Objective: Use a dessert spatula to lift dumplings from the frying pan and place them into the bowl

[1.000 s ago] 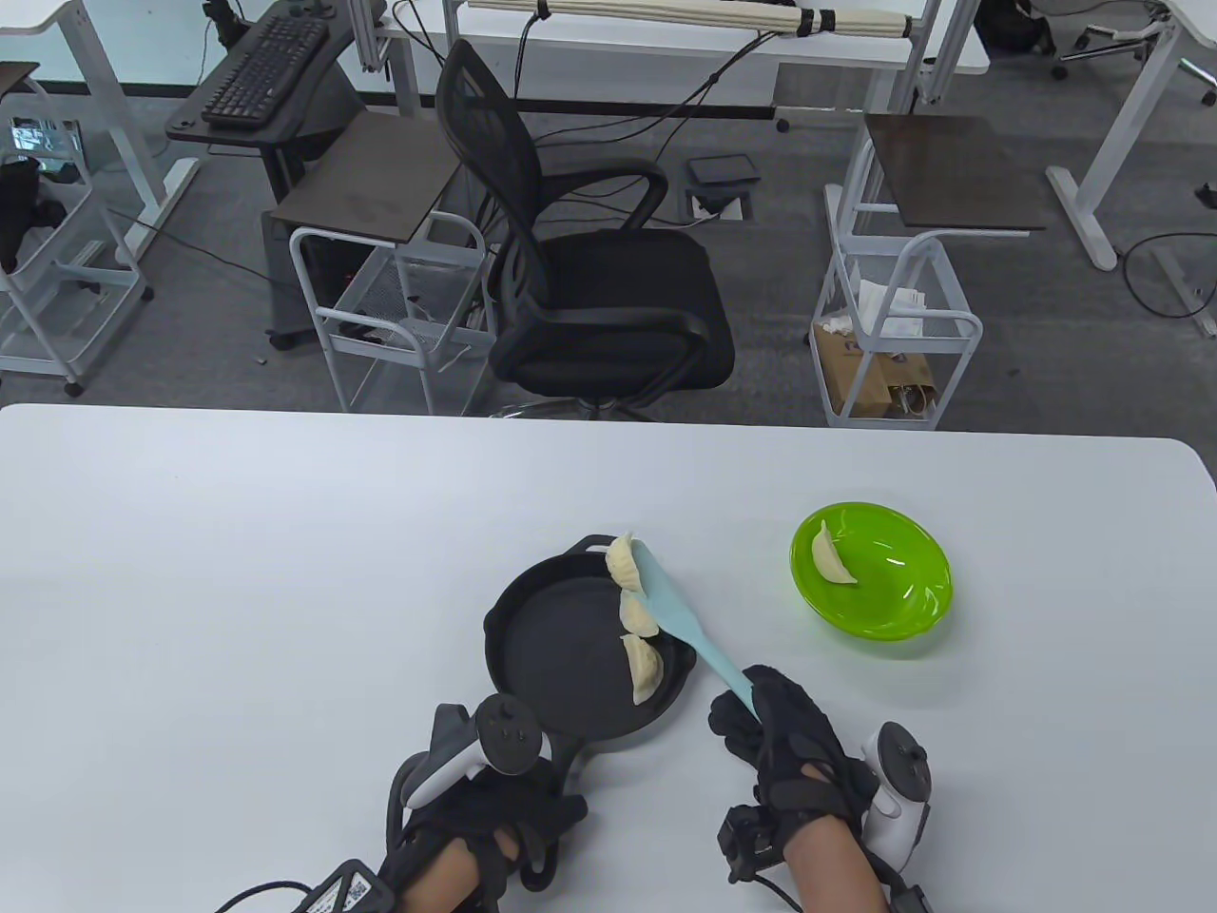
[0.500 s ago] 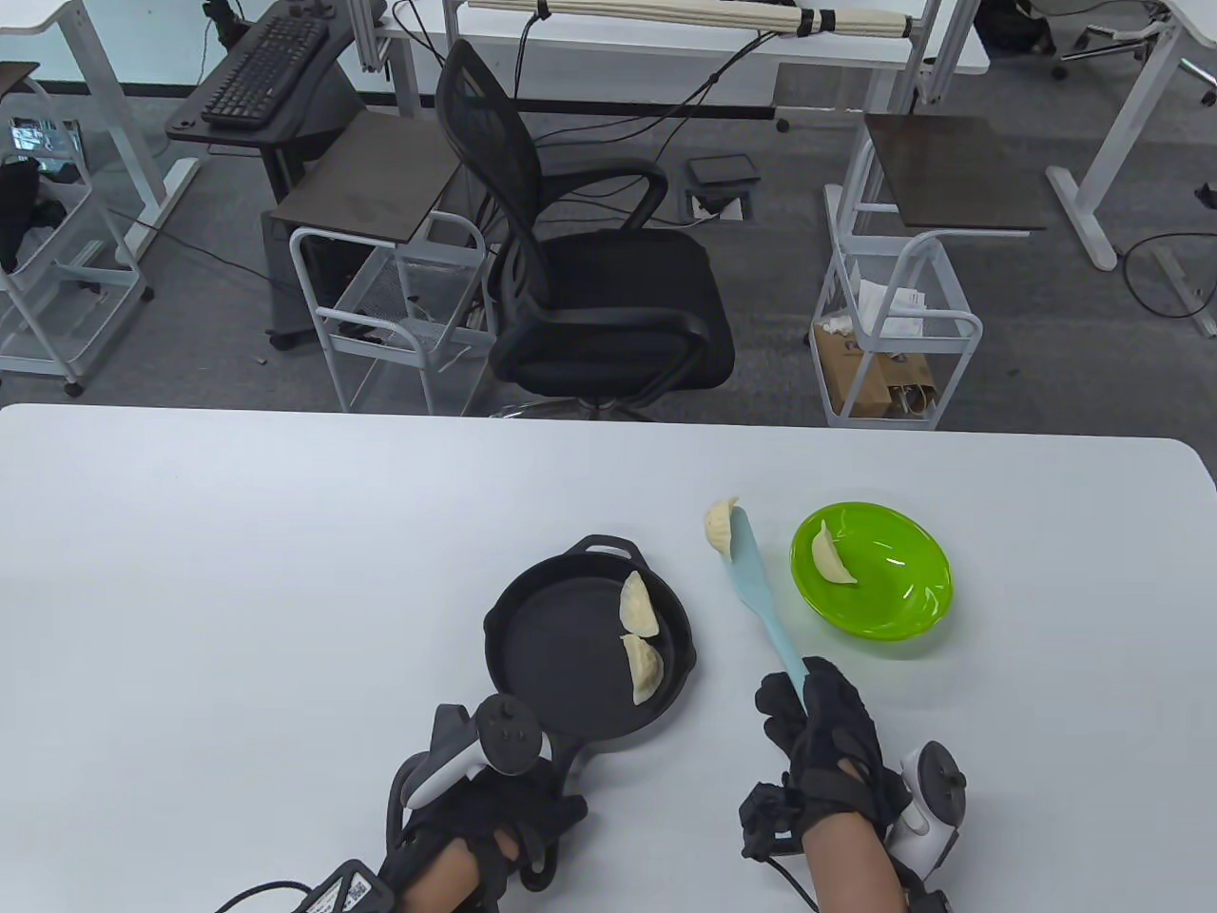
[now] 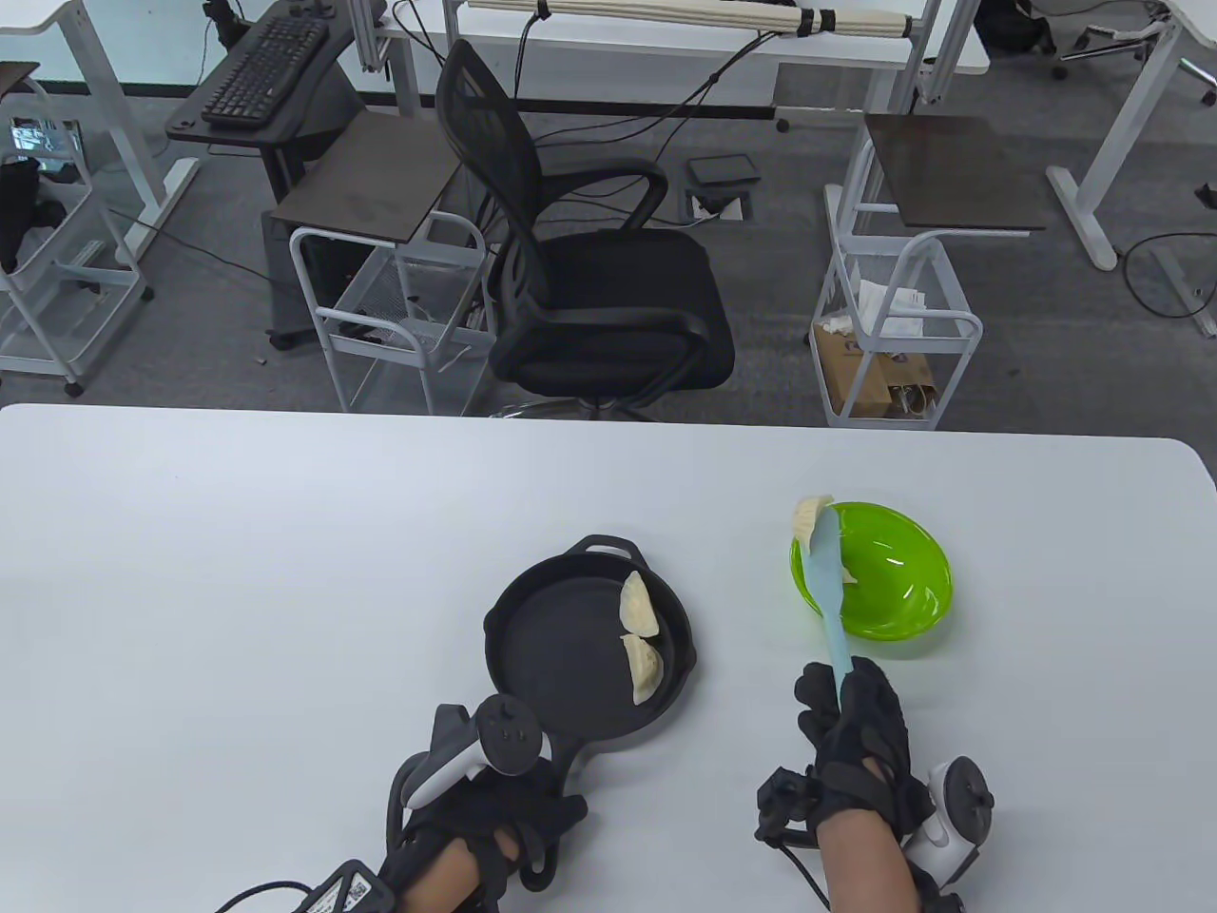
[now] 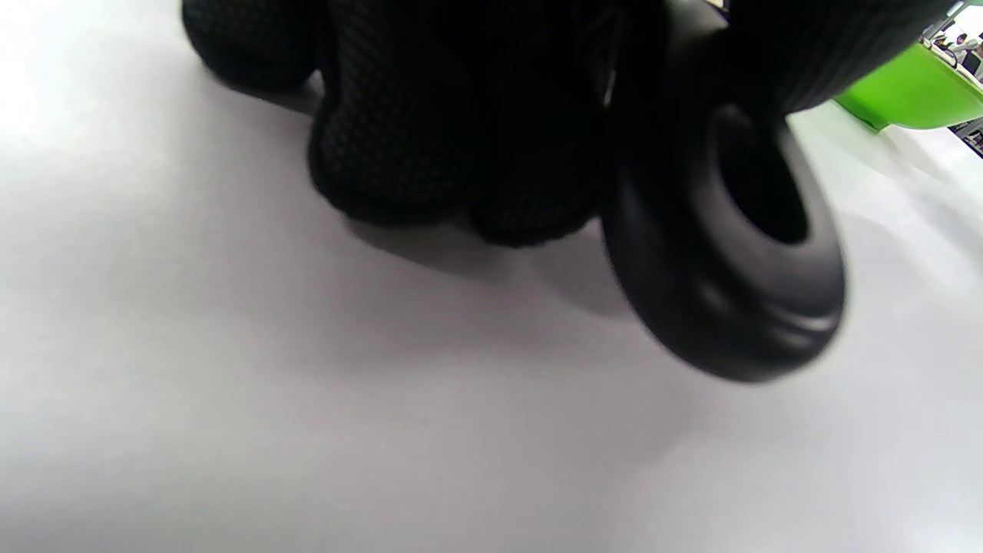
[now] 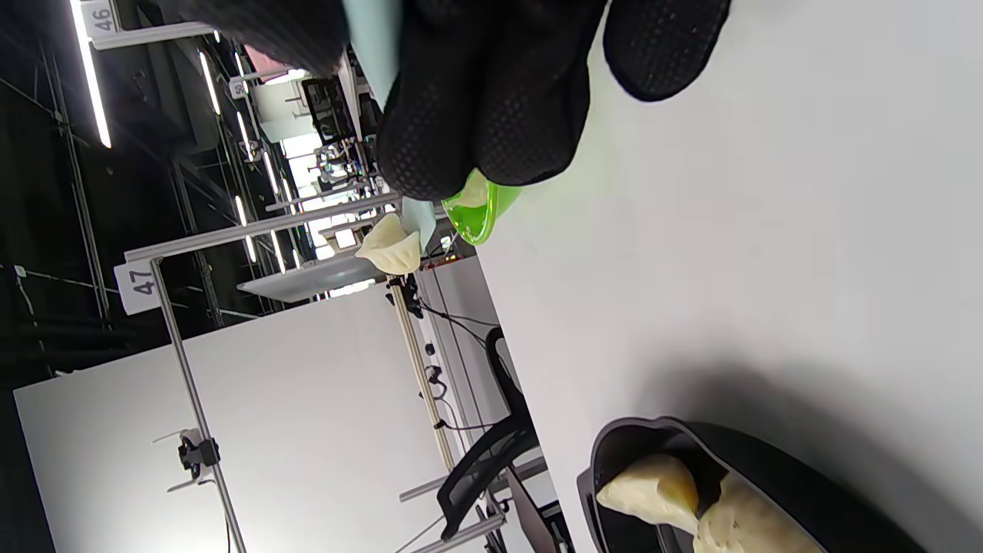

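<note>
My right hand (image 3: 860, 732), gripping the spatula (image 3: 827, 580), has swung the dumpling (image 3: 809, 514) right, now over the bowl's (image 3: 913, 609) far-left rim. Left hand (image 3: 494, 808) still clamps the pan (image 3: 551, 666) handle.

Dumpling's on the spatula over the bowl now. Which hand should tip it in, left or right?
Right. The right hand grips the spatula, whose blade carries a dumpling at the green bowl's far-left rim. The left hand holds the frying pan handle, steadying it.
</note>
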